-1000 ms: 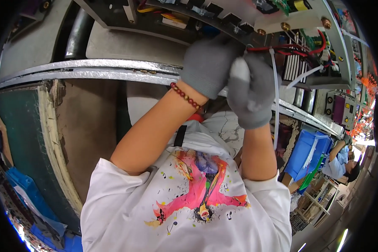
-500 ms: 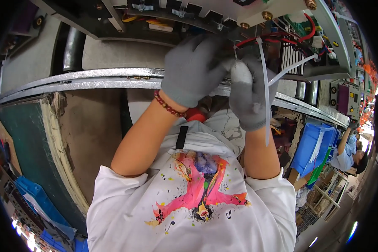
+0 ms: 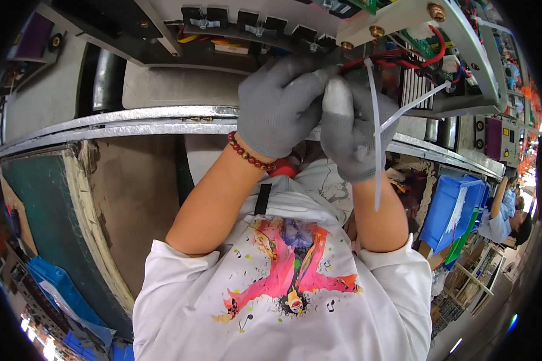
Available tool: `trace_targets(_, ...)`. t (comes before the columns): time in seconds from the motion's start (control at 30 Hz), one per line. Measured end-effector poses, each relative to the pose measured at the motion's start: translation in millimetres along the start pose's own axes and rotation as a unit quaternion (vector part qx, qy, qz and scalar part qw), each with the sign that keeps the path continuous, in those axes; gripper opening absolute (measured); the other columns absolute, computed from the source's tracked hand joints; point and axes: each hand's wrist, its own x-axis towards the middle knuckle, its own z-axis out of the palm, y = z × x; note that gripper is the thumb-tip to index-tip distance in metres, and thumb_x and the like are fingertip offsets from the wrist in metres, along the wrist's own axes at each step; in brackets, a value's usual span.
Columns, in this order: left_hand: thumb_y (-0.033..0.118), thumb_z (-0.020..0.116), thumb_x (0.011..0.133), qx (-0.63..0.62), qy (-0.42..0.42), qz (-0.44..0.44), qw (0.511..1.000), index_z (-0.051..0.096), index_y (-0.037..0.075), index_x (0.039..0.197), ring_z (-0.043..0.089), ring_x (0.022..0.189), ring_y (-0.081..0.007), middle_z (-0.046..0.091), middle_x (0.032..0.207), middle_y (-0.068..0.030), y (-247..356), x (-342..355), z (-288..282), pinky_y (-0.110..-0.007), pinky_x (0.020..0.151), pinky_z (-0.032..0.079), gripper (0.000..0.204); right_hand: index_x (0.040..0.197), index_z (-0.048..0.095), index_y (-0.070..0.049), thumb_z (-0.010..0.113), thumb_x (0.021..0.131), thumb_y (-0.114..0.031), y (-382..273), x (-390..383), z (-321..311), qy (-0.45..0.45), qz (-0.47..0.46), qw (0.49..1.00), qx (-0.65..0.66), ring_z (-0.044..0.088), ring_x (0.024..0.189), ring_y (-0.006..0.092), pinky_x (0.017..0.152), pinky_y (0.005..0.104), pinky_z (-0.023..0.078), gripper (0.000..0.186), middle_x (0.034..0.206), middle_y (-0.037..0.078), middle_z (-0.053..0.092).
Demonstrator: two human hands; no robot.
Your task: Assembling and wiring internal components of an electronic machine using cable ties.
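My left hand [image 3: 277, 108], in a grey glove, curls its fingers at the lower edge of a metal electronics chassis [image 3: 397, 18], beside red and black wires [image 3: 394, 55]. My right hand [image 3: 354, 129], also gloved, is closed just right of it, thumb raised near the left fingertips. What they pinch is hidden. A long white cable tie [image 3: 377, 162] hangs from the wires across my right hand; a second tie [image 3: 421, 102] slants down-left from the bundle at right. Green circuit boards and a striped heat sink [image 3: 412, 93] sit behind them.
A metal rail [image 3: 162, 114] runs below the chassis, with rollers [image 3: 105, 78] beyond. A blue bin [image 3: 442, 213] is at right. Another person [image 3: 506, 219] works at far right, near a purple-fronted unit [image 3: 494, 138]. A blue tray [image 3: 48, 277] lies at lower left.
Since half a second ago my left hand has moved right, its fingers meeting my right thumb. The short tie end visible between my hands then is now hidden. The view has shifted slightly.
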Motion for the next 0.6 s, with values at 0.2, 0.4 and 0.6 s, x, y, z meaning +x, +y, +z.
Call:
trace_targets(0.2,0.016,0.076,0.068,-0.008,-0.012,0.000,1.000,0.071,0.009,0.087,0.064,0.066,-0.0282,0.067,0.080,-0.0120,-6,10,10,-0.031,0.058,0.051,0.020,0.080,0.067,-0.007,0.061,0.087,-0.013,33,-56,-14,-0.259,-0.110,0.959,0.018,0.054,0.062,0.0200,0.058,0.0341,0.049,0.011,0.076,0.007,0.059)
trace_targets(0.4,0.028,0.081,0.069,0.035,0.042,-0.021,0.998,0.071,0.013,0.085,0.059,0.058,-0.0267,0.064,0.072,-0.0087,-4,10,14,-0.032,0.052,0.048,0.024,0.082,0.064,-0.009,0.067,0.063,-0.012,-50,-24,-42,-0.159,-0.217,0.962,0.046,0.056,0.060,0.0267,0.054,0.0376,0.048,0.019,0.071,0.008,0.054)
trace_targets(0.6,0.023,0.068,0.083,0.048,-0.028,-0.077,0.995,0.067,0.012,0.090,0.063,0.069,-0.0329,0.066,0.083,-0.0120,19,18,0,-0.038,0.057,0.050,0.013,0.094,0.057,-0.002,0.065,0.075,0.000,12,-42,-35,0.082,0.024,0.993,-0.083,0.056,0.059,0.0220,0.057,0.0314,0.047,0.021,0.079,0.012,0.059)
